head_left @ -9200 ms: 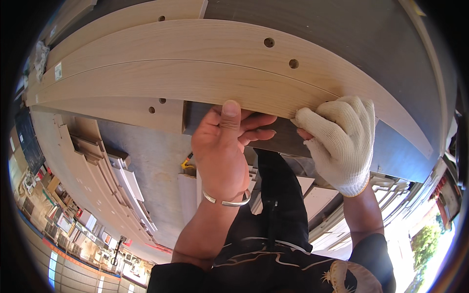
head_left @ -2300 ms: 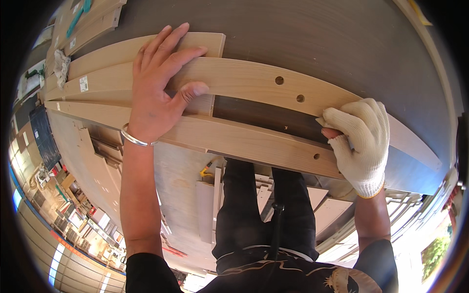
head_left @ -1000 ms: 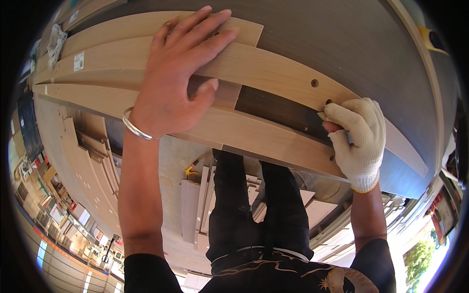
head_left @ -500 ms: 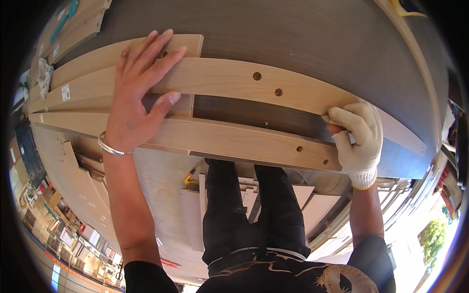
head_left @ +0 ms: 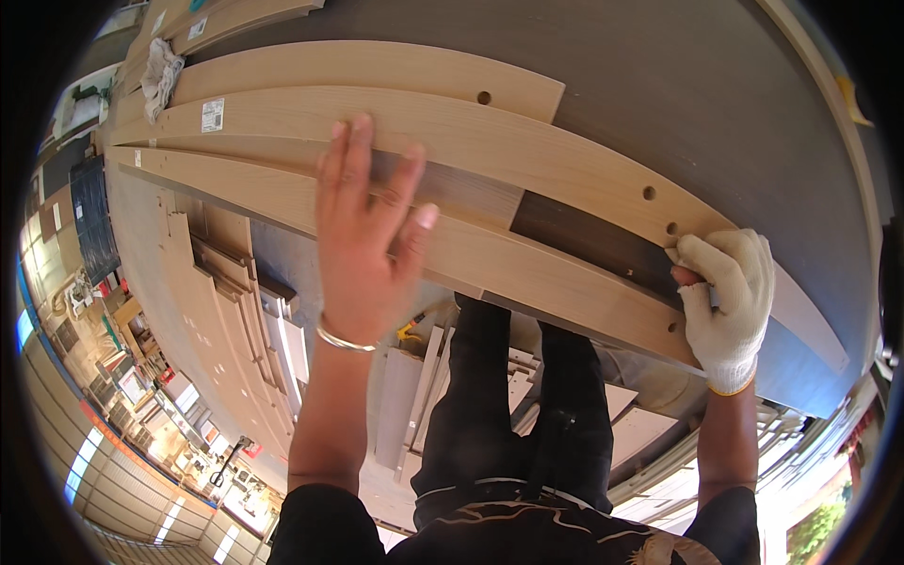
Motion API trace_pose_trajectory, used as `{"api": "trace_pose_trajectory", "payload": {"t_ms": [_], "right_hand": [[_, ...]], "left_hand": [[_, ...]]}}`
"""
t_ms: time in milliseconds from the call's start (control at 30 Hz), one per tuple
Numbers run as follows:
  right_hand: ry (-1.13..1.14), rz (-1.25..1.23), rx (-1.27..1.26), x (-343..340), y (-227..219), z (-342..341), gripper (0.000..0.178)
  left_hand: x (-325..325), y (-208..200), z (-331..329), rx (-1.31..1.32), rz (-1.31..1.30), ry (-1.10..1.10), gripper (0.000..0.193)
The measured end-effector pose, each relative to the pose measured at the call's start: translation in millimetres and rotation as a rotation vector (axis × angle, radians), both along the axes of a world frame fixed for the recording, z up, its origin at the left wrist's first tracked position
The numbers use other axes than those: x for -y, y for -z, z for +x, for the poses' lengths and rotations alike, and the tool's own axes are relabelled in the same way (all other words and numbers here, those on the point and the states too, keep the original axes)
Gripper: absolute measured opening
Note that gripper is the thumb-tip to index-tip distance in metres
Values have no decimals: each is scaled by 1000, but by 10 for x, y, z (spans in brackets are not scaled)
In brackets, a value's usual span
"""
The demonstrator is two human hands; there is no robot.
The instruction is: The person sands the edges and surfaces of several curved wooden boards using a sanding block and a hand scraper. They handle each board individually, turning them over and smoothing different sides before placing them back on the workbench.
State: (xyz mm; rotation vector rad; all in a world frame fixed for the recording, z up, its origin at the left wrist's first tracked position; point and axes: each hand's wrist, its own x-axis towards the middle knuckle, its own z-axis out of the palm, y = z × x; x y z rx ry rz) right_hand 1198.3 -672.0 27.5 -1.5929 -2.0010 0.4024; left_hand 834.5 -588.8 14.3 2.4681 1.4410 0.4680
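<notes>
A long pale wooden board (head_left: 443, 122), gently curved, lies across the dark table, with a second narrow board (head_left: 565, 264) nearer me. Each has round holes toward its right part. My left hand (head_left: 367, 231), bare with a bracelet at the wrist, is over the near board, its fingers apart and slightly blurred; whether it touches cannot be told. Toward the boards' right end is my right hand (head_left: 730, 301), in a white knit glove, a bare fingertip showing. Its fingers are curled together beside the boards' edges; what they hold, if anything, is hidden.
Behind lies a shorter board (head_left: 452, 71) with one hole. A crumpled white rag (head_left: 162, 75) is at the far left, near more stacked boards (head_left: 245, 21). Stacked panels (head_left: 226, 311) stand below left. A yellow-handled tool (head_left: 410, 330) is below the table edge.
The view has shifted, so the boards appear farther right. My left hand has come off the far board's area and now hangs over the near board, more to the left along it. My right hand stays curled.
</notes>
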Motion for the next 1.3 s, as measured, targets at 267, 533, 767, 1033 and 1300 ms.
{"api": "trace_pose_trajectory", "payload": {"t_ms": [267, 533, 767, 1033, 1300], "right_hand": [[-25, -10, 25, -227, -28, -380, 38], [-49, -45, 8, -589, -34, -882, 32], [-108, -12, 17, -845, -36, -1205, 30], [-152, 26, 57, -1033, 15, -1474, 30], [-166, 4, 61, -1110, -56, -1581, 31]], "left_hand": [[129, -19, 90, 0, -27, -19, 41], [239, -55, -19, 24, -138, 142, 42], [-92, 0, -490, 90, 47, -66, 45], [-340, 159, -753, 4, 149, -185, 46], [-386, 167, -778, -15, 180, -250, 49]]}}
